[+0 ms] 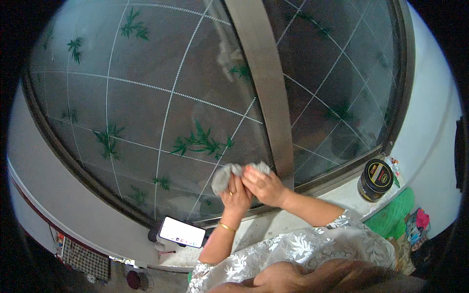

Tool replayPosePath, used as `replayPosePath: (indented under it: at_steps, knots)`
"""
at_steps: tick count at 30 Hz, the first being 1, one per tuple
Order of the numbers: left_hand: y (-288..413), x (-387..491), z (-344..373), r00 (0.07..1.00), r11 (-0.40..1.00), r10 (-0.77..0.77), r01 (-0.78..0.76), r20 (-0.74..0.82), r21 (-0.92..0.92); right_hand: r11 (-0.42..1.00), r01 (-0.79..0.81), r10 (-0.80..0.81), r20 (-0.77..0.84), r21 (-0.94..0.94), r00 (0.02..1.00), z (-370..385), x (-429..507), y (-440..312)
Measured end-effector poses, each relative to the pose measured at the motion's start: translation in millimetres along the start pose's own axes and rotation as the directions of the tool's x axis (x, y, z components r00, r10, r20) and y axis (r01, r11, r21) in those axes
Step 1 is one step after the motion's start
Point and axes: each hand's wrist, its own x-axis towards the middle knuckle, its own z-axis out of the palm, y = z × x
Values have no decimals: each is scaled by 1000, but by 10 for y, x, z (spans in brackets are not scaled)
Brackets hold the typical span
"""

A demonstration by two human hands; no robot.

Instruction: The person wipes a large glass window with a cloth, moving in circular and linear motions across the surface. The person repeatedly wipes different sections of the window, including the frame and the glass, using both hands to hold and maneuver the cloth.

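My left hand and my right hand meet in front of a window, both gripping a crumpled grey-white cloth. The cloth bulges out past the fingers on either side, and its middle is hidden by them. A ring and a gold-coloured bangle are on the left hand and wrist. Behind the hands, the glass pane bears a white dotted grid and green leaf patterns. Whether the cloth touches the glass cannot be told. Close to the right stands the upright metal window frame bar.
On the white sill a lit smartphone is propped at the left. A black lidded tub stands at the right, beside green mesh material and piled fabric. A round dark red stool is on the floor at lower left.
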Motion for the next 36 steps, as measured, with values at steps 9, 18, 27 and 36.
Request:
replayPosePath:
  at_steps: [9,18,27,36]
  knots:
    - [232,213,-135,964,960,267,-265,-16,92,964,-72,63,44,255,997,-500,53,254]
    - [1057,2934,-912,815,942,335,-308,-473,136,991,38,45,-602,125,797,-1175,2210,1640]
    - [993,1396,-148,943,948,308,-293,-129,121,813,-143,390,-345,565,854,-473,481,1099]
    - [968,462,272,916,916,401,-401,10,-4,536,-325,585,-66,780,808,-581,-462,456]
